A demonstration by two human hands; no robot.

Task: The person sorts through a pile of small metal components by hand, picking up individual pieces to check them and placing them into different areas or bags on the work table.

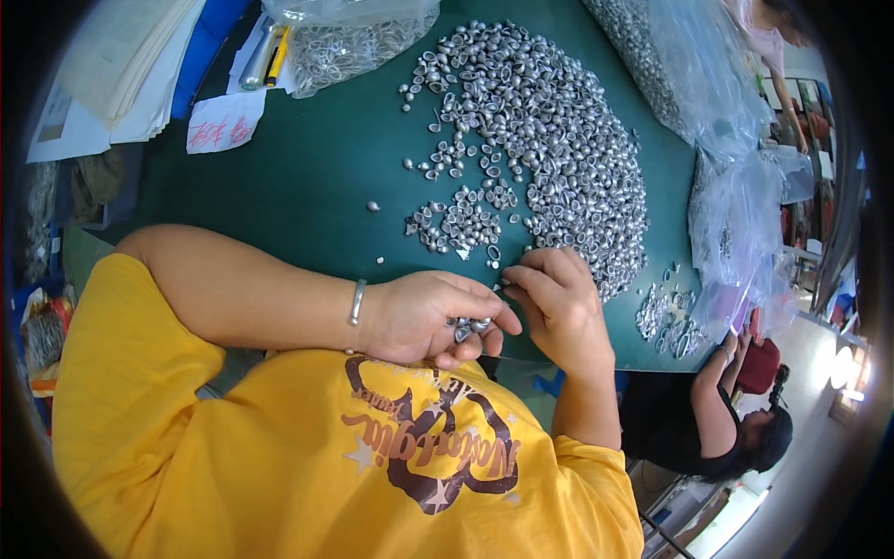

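One table (298,200): left hand (416,315) cups several silver pieces (472,327); right hand (565,307) pinched, contents unclear.

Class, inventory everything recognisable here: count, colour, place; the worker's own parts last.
Table: one, green, centre
Large pile of hollow metal pieces: one, silver, upper centre
Smaller pile: one, silver, centre
Loose cluster: one, silver, lower right
Filled plastic bag: one, clear, top
Other plastic bags: several, clear, right
Paper note: one, white and red, upper left
Marker-like tool: one, yellow-black, upper left
Metal tube: one, silver, beside it
Paper stack: one, white, top left
People: two, black and pink tops, right
Shirt: one, yellow, bottom
Bangle: one, silver, left wrist
Left hand: one, bare, lower centre, cupping pieces
Right hand: one, bare, beside it
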